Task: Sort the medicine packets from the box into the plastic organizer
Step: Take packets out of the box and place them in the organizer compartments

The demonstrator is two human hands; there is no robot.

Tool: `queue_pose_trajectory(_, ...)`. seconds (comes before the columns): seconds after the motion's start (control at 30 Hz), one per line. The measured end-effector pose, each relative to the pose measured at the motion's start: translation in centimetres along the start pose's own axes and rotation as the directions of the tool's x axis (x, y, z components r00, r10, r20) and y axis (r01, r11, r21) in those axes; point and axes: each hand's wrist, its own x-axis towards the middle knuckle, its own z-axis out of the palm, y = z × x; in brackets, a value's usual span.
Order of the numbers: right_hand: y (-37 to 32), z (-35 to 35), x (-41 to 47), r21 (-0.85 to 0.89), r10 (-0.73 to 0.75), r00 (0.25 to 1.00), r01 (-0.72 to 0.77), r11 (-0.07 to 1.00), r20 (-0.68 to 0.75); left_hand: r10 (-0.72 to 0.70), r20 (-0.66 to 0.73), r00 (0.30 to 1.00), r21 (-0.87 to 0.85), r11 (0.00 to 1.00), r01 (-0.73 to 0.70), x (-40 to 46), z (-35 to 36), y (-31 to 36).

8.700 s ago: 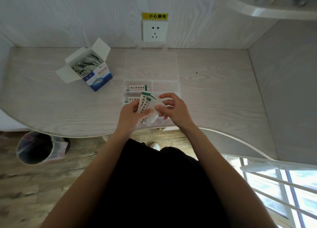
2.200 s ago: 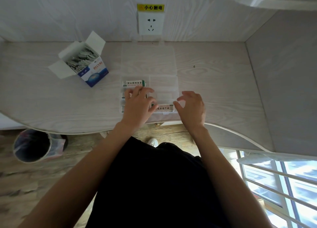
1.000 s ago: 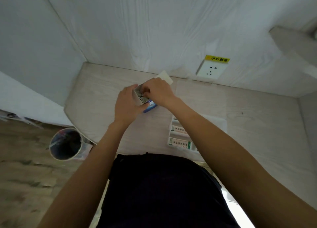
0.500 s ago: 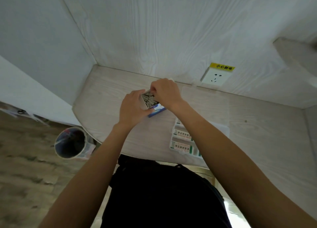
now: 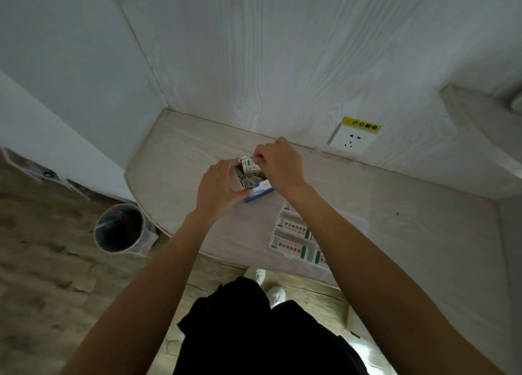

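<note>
Now your left hand (image 5: 219,187) curled round the open box (image 5: 255,188) on the desk (image 5: 180,160), your right hand (image 5: 281,163) pinching a medicine packet (image 5: 250,166) at its mouth, fingertips hidden, plastic organizer (image 5: 291,240) partly behind your right forearm, labels unreadable

Both forearms are bare from the lower edge of the view up to the wrists, with no sleeve showing on either. The left hand (image 5: 219,184) and the right hand (image 5: 281,163) wear no gloves, and no ring, watch or band can be made out on them. Below the arms the person wears a plain black garment (image 5: 260,332), loose and creased, without visible print. Two white shoes (image 5: 275,294) show just beyond its upper edge.
</note>
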Motion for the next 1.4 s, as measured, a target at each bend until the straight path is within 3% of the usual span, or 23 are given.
queue_pose_trajectory(0.17,-0.2,0.1,-0.7,0.109,-0.028,0.991,0.042,0.993,-0.129,-0.005,0.017,1.0,-0.006,1.0,0.005,0.6,0.0,-0.4)
queue_pose_trajectory(0.3,0.2,0.4,-0.9,0.247,0.153,0.985,-0.128,0.961,-0.083,0.011,0.03,0.999,0.009,1.0,-0.011,1.1,0.0,-0.5)
queue_pose_trajectory(0.37,0.4,0.4,-1.0,0.266,0.172,0.981,-0.143,0.953,-0.09,0.038,0.025,0.999,0.046,0.998,-0.039,1.3,0.0,-0.7)
queue_pose_trajectory(0.47,0.3,0.4,-1.0,0.295,0.146,0.989,-0.149,0.944,0.032,0.061,0.035,0.998,0.072,0.995,-0.064,1.4,0.1,-1.2)
queue_pose_trajectory(0.63,-0.9,0.9,-0.4,0.127,0.09,0.983,-0.112,0.986,0.163,0.092,0.068,0.993,0.097,0.99,-0.098,2.4,0.6,-1.7)
queue_pose_trajectory(0.77,-1.6,0.8,-0.1,0.187,0.113,0.97,-0.155,0.97,0.217,0.121,0.056,0.991,0.038,0.992,-0.123,2.1,0.5,-1.8)
queue_pose_trajectory(0.93,-1.8,0.7,0.6,-0.06,0.129,0.966,-0.118,0.991,0.223,0.14,0.051,0.989,0.05,0.989,-0.142,2.3,0.3,-1.8)
queue_pose_trajectory(1.17,-2.3,1.2,1.2,-0.076,0.189,0.973,-0.18,0.981,0.133,0.133,0.045,0.99,0.076,0.988,-0.136,2.1,0.3,-1.7)
queue_pose_trajectory(1.4,-0.7,-0.3,-1.1,0.317,0.209,0.967,-0.153,0.936,-0.15,0.123,0.029,0.992,0.1,0.987,-0.125,2.0,0.5,-1.6)
